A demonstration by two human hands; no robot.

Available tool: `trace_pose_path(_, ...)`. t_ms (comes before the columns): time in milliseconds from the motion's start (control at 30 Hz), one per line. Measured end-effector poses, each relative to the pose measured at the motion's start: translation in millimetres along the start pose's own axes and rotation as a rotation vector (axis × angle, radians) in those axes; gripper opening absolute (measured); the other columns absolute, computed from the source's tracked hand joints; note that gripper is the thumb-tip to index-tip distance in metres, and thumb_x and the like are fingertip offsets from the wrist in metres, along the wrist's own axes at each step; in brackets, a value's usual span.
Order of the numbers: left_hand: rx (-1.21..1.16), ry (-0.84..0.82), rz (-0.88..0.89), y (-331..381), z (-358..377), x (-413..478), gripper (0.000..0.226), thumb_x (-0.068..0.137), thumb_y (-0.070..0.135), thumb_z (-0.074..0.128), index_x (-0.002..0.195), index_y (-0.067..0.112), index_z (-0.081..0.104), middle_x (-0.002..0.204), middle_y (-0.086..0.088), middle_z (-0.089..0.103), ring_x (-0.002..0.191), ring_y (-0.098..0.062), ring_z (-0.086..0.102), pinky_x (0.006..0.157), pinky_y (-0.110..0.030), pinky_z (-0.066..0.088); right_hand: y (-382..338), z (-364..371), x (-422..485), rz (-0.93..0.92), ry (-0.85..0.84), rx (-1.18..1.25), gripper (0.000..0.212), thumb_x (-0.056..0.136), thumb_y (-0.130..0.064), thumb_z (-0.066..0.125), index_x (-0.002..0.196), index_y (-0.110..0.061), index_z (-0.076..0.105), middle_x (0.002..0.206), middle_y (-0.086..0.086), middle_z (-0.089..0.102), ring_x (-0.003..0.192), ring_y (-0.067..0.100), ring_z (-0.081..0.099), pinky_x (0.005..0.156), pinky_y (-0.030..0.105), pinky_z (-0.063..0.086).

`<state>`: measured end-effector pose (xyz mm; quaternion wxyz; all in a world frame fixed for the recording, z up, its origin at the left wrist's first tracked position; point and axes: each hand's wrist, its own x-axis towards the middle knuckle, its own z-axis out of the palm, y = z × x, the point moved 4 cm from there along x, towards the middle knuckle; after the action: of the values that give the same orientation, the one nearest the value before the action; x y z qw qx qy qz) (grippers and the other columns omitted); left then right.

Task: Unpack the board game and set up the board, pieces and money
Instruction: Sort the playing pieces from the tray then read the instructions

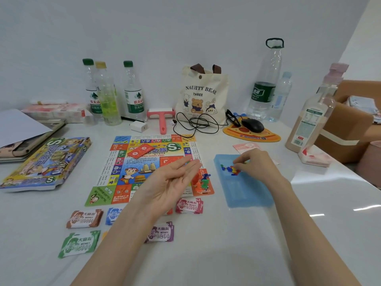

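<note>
Left hand (pixel 172 183) open, palm up, fingers loosely spread, empty, hovering over the near right part of the board (pixel 132 168). Right hand (pixel 254 162) reaching down into the blue tray (pixel 245 193), fingertips (pixel 237 162) pinched together at a small heap of coloured pieces (pixel 232 169); cannot tell whether a piece is actually gripped.

One board, unfolded flat on the white surface (pixel 226 254), just left of the tray. One red card stack (pixel 142 151) lying tilted near the board's middle. A cluster of orange, blue and green pawns (pixel 202 181) standing on the board's near right corner, too bunched to count.

Five money stacks fully or partly visible in front of the board: brown (pixel 84 218), blue (pixel 112 215) partly behind the left forearm, pink (pixel 189 205), green (pixel 79 243), purple (pixel 160 232). A sliver of yellow beside the forearm, too hidden to tell.

One game box (pixel 47 164) lying at the left of the board.

Further back: three bottles (pixel 112 93) at the left, two bottles at the right (pixel 266 83), one tote bag (pixel 203 96), one pink roller (pixel 161 118), one mouse (pixel 252 125) on a pizza-shaped mat.
</note>
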<state>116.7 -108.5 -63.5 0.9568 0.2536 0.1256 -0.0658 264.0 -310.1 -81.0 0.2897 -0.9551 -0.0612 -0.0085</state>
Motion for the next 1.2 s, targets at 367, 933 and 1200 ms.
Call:
trace_pose_path(367, 0.005, -0.014, -0.042, -6.4, 5.1, 9.0, 0.040, 0.093, 0.005, 0.045, 0.129, -0.013, 0.047, 0.127, -0.030, 0.057, 0.123, -0.039, 0.052, 0.109, -0.045, 0.037, -16.9, 8.3, -2.3, -0.026, -0.226, -0.133, 0.034, 0.077, -0.025, 0.079, 0.109, -0.019, 0.069, 0.099, 0.000, 0.065, 0.088, 0.013, 0.059, 0.076, 0.021, 0.044)
trace_pose_path(933, 0.533, -0.039, 0.073, -11.0, 18.5, 38.7, 0.047, 0.099, -0.011, 0.027, 0.144, 0.001, 0.033, 0.142, -0.022, 0.046, 0.121, -0.027, 0.056, 0.093, -0.027, 0.049, -9.2, 13.2, -5.4, -0.021, -0.062, 0.051, 0.018, 0.077, -0.016, 0.078, 0.094, -0.018, 0.075, 0.096, -0.003, 0.071, 0.090, 0.010, 0.061, 0.079, 0.022, 0.049)
trace_pose_path(1200, 1.020, -0.062, 0.175, -1.4, 2.4, 44.0, 0.066, 0.097, -0.014, 0.028, 0.152, 0.021, 0.017, 0.153, -0.011, 0.034, 0.135, -0.019, 0.043, 0.108, -0.028, 0.038, -35.2, -23.3, -28.4, -0.238, 0.102, 0.405, 0.004, 0.083, -0.023, 0.073, 0.083, -0.026, 0.075, 0.084, -0.013, 0.070, 0.070, 0.003, 0.056, 0.054, 0.009, 0.045)
